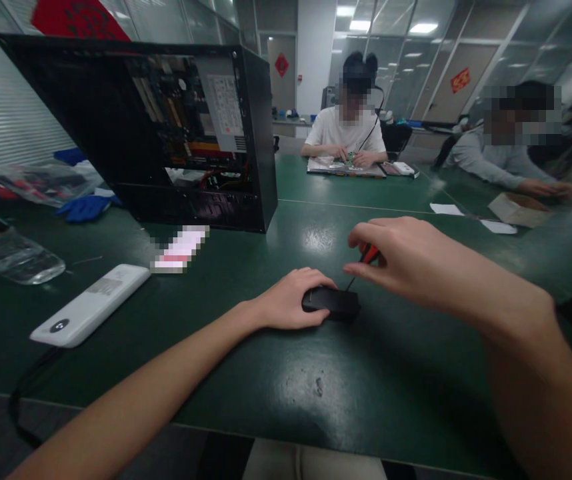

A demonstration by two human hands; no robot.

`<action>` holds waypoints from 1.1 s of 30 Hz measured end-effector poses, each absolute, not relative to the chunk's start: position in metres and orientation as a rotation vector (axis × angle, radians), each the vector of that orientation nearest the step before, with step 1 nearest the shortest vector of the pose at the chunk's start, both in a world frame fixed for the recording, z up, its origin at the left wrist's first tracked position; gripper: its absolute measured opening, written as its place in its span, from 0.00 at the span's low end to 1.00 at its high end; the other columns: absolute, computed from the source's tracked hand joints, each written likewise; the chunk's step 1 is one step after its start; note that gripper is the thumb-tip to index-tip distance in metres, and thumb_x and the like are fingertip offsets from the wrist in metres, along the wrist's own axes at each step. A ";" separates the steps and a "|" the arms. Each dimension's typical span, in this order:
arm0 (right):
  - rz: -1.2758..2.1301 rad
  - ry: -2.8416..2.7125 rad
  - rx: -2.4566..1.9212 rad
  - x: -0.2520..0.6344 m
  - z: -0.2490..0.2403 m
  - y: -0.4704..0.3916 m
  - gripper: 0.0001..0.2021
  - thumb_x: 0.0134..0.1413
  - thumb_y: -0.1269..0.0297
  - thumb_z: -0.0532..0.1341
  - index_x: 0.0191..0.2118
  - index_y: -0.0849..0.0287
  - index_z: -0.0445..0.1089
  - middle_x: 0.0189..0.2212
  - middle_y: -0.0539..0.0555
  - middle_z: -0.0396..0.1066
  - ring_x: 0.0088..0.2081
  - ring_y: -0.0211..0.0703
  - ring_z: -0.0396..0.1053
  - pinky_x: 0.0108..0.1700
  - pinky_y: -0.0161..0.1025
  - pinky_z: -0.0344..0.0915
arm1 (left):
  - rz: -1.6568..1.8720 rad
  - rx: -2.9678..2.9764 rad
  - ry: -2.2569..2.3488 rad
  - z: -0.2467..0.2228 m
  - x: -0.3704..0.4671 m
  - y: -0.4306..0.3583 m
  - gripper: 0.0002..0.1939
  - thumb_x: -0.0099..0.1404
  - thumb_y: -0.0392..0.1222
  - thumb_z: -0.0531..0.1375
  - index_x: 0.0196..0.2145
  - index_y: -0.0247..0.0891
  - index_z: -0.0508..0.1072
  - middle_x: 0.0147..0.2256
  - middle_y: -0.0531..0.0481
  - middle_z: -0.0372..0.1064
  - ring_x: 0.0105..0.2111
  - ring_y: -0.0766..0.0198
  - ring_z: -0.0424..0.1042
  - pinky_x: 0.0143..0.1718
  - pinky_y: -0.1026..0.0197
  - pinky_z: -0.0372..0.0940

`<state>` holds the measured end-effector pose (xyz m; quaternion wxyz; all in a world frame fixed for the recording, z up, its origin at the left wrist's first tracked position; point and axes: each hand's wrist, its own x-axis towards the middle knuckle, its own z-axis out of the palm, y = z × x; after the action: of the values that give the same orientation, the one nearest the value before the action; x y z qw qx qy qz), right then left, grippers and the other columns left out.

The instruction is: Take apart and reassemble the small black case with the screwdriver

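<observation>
A small black box-shaped device [339, 303] lies on the green table [286, 373] in front of me. My left hand [299, 300] is closed around its left end, thumb on the near side and fingers on the far side. My right hand [391, 257] grips a screwdriver with a red and black handle [370, 254]. Its thin shaft slants down to the far edge of the device near the right end. Whether the tip sits in a screw is too small to tell.
A black computer case [261, 140] with its side open stands at the back left. Nearer lie a white power bank [93, 303], a plastic bottle [21, 257] and blue gloves [86, 208]. Two people sit across the table, near a cardboard box [519, 210].
</observation>
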<state>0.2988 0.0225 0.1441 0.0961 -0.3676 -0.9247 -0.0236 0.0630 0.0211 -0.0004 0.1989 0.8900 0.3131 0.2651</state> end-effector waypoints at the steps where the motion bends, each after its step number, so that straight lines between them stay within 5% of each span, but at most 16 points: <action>1: -0.081 -2.719 -1.109 0.297 0.143 0.024 0.06 0.64 0.62 0.63 0.41 0.59 0.74 0.36 0.55 0.75 0.37 0.47 0.71 0.37 0.41 0.60 | 0.740 2.485 0.877 0.000 0.063 0.021 0.22 0.62 0.40 0.67 0.54 0.40 0.73 0.51 0.45 0.75 0.52 0.51 0.73 0.57 0.50 0.64; 9: 0.136 -2.809 -0.815 0.304 0.151 0.018 0.07 0.57 0.75 0.62 0.39 0.59 0.74 0.37 0.54 0.73 0.38 0.43 0.68 0.39 0.38 0.60 | 0.767 2.402 0.847 -0.001 0.062 0.023 0.21 0.62 0.39 0.68 0.53 0.39 0.74 0.50 0.46 0.76 0.52 0.52 0.74 0.56 0.52 0.65; 33: 0.299 -2.834 -0.723 0.291 0.148 0.008 0.01 0.63 0.70 0.63 0.40 0.59 0.73 0.37 0.52 0.72 0.39 0.41 0.67 0.40 0.38 0.59 | 0.745 2.374 0.828 0.003 0.052 0.028 0.22 0.62 0.40 0.70 0.54 0.40 0.77 0.52 0.45 0.78 0.53 0.51 0.76 0.58 0.50 0.66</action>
<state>0.2909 0.0082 0.1480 0.1005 -0.2445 -0.9591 0.1013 0.0521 0.0281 0.0031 0.2568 0.8749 0.3053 0.2745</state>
